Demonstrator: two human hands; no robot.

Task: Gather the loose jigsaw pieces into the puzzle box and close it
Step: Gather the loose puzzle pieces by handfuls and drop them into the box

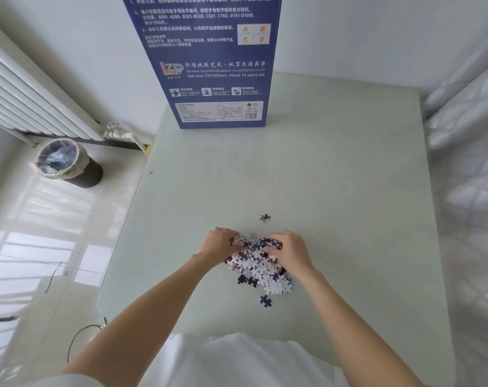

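Pale green glass-topped table [335, 169] carries a heap of loose cardboard jigsaw pieces [261, 265] near the person's edge; left hand [219, 244] and right hand [290, 248] both curl around the heap's far side, each grip closed on a bunch of pieces; tall dark blue printed puzzle box [223, 79] stands upright at the far edge, well apart from the heap, opening not in view. Risks: pieces likely spill from between the hands if lifted as one load across that gap; single mottled stray piece [265, 218] beyond the hands and dark blue stray piece [265, 300] nearer the body could be missed; a knock could tip the upright box. Room: wide bare surface between heap and box; left table edge drops to tiled floor near a lined black waste bin [67, 163]; bed-like white fabric [466, 163] flanks the right.
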